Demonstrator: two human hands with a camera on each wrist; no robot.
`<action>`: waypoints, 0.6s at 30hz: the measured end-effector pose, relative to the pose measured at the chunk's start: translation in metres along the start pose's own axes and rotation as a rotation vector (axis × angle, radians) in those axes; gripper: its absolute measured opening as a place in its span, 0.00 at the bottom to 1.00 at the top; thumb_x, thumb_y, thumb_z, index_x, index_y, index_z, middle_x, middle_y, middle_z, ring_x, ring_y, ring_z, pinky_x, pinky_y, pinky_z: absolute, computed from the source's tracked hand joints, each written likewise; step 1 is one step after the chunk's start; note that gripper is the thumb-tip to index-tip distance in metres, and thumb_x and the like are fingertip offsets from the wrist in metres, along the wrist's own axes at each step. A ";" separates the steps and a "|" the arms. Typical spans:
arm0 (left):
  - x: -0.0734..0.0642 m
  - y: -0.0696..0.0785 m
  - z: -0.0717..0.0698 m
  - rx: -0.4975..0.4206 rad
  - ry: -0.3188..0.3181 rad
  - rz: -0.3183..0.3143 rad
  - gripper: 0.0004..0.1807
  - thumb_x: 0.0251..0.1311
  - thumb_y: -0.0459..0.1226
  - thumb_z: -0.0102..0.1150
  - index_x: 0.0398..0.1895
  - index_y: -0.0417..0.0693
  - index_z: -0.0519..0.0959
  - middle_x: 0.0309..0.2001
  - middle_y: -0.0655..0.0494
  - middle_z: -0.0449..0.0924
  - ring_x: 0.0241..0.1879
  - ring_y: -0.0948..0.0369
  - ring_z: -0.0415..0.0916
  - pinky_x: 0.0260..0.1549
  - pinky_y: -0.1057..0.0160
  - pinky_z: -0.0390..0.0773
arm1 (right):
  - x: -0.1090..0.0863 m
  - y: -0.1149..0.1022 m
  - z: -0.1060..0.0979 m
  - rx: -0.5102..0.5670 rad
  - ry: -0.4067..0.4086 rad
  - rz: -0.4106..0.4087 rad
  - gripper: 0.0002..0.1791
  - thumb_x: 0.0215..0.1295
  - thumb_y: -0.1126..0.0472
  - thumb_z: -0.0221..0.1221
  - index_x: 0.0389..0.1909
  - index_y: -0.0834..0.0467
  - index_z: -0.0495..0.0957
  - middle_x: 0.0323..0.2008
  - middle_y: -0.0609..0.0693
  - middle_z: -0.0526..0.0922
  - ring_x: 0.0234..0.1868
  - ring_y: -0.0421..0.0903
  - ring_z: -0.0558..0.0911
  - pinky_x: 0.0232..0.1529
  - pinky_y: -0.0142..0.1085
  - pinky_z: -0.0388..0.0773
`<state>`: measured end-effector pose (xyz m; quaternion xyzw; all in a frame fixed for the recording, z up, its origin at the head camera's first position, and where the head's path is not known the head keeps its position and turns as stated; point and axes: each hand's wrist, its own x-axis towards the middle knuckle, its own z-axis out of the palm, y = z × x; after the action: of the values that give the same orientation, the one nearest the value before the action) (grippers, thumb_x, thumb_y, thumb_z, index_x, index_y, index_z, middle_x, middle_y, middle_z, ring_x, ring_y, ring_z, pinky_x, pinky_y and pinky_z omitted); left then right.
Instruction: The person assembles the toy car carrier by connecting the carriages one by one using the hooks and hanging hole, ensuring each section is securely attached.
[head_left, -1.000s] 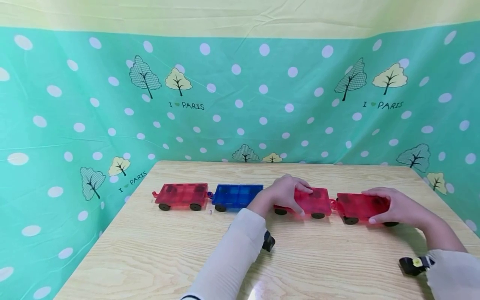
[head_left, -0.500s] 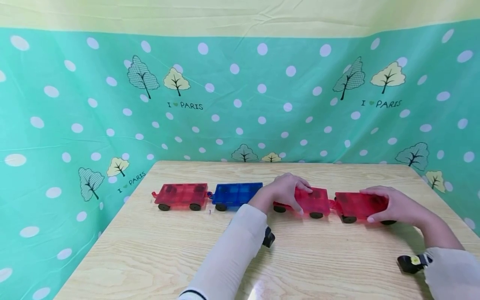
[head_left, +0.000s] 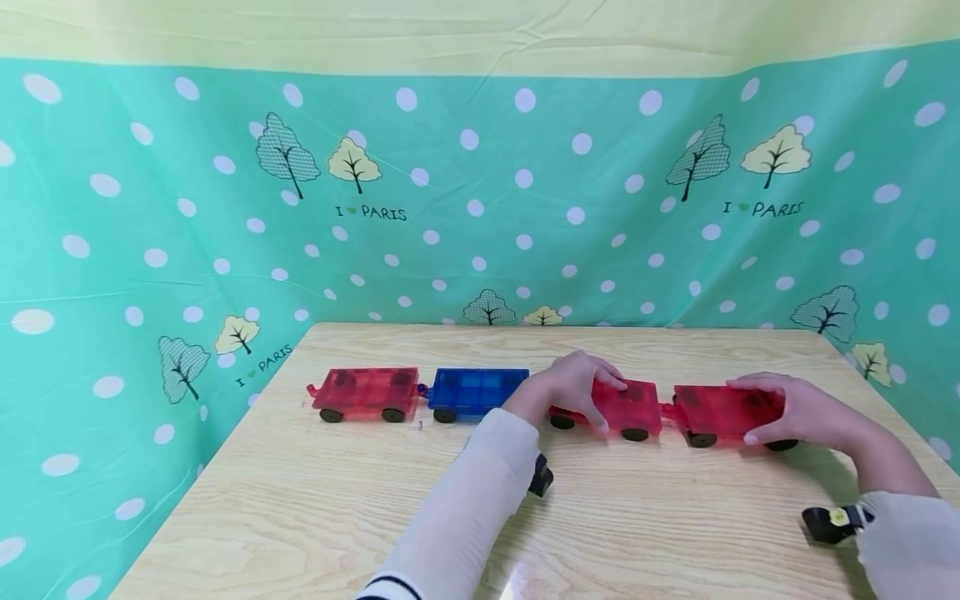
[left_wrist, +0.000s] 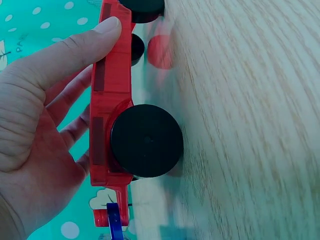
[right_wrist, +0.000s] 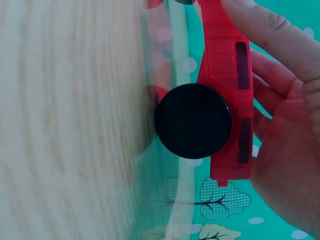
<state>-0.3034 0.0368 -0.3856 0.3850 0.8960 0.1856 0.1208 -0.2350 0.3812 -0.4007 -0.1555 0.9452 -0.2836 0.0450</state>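
Observation:
Four-wheeled, see-through toy train wagons stand in a row on the table. My left hand [head_left: 573,379] grips a red wagon [head_left: 633,400] from above, thumb on its near side and fingers over the far side. At the row's right end, my right hand [head_left: 810,408] holds another red wagon [head_left: 705,408] the same way. A small red coupling [head_left: 667,410] bridges the space between these two. In the left wrist view, the held wagon's hook [left_wrist: 122,205] meets a blue ring [left_wrist: 114,220]. Leftward stand a blue wagon [head_left: 480,387], partly behind my left arm, and a red wagon [head_left: 367,392].
The pale wood table [head_left: 300,517] ends at a green dotted curtain [head_left: 480,192] behind and at the sides. A black wrist camera [head_left: 540,477] sits under my left sleeve, another black camera [head_left: 828,525] at my right cuff.
Over the last half second the row of wagons has shifted very slightly to the right, with both hands moving along. Both hands keep their grips.

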 end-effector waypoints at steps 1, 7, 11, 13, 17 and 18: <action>0.000 0.000 0.001 -0.007 0.001 -0.003 0.36 0.43 0.46 0.79 0.61 0.64 0.78 0.62 0.70 0.73 0.65 0.66 0.62 0.52 0.73 0.70 | 0.000 0.000 0.000 -0.003 0.001 0.002 0.46 0.45 0.53 0.76 0.64 0.68 0.69 0.58 0.71 0.69 0.53 0.66 0.69 0.38 0.45 0.77; 0.000 0.001 0.003 -0.054 0.006 -0.031 0.36 0.43 0.45 0.79 0.61 0.64 0.78 0.62 0.71 0.72 0.65 0.66 0.62 0.51 0.73 0.71 | 0.000 0.002 -0.001 -0.012 0.002 -0.002 0.46 0.45 0.52 0.76 0.64 0.68 0.68 0.58 0.72 0.70 0.52 0.64 0.71 0.38 0.44 0.77; -0.001 0.002 0.004 -0.083 0.008 -0.047 0.36 0.43 0.44 0.79 0.61 0.63 0.78 0.63 0.71 0.71 0.65 0.66 0.62 0.50 0.73 0.72 | 0.001 0.004 -0.003 -0.034 0.007 -0.012 0.46 0.45 0.52 0.76 0.64 0.68 0.69 0.58 0.72 0.70 0.52 0.64 0.71 0.40 0.44 0.77; -0.002 0.002 0.004 -0.092 0.012 -0.051 0.35 0.44 0.45 0.79 0.61 0.63 0.79 0.64 0.71 0.71 0.66 0.66 0.62 0.50 0.73 0.72 | 0.001 0.004 -0.004 -0.040 0.010 -0.016 0.46 0.45 0.52 0.76 0.63 0.68 0.69 0.58 0.71 0.71 0.52 0.64 0.71 0.39 0.43 0.77; -0.005 0.002 0.004 -0.141 0.043 -0.056 0.34 0.44 0.44 0.79 0.60 0.61 0.79 0.64 0.71 0.70 0.66 0.66 0.61 0.51 0.73 0.71 | 0.000 0.003 -0.004 -0.024 0.010 -0.016 0.46 0.45 0.53 0.76 0.63 0.68 0.69 0.57 0.71 0.71 0.51 0.63 0.71 0.37 0.40 0.77; -0.007 0.001 0.003 -0.159 0.053 -0.055 0.34 0.44 0.43 0.79 0.60 0.60 0.79 0.64 0.71 0.70 0.67 0.66 0.61 0.52 0.73 0.72 | 0.000 0.002 -0.003 -0.016 0.011 -0.015 0.46 0.45 0.53 0.76 0.64 0.68 0.68 0.57 0.71 0.71 0.51 0.64 0.71 0.36 0.40 0.77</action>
<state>-0.2969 0.0333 -0.3875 0.3442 0.8915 0.2631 0.1322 -0.2361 0.3845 -0.3990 -0.1615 0.9465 -0.2771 0.0366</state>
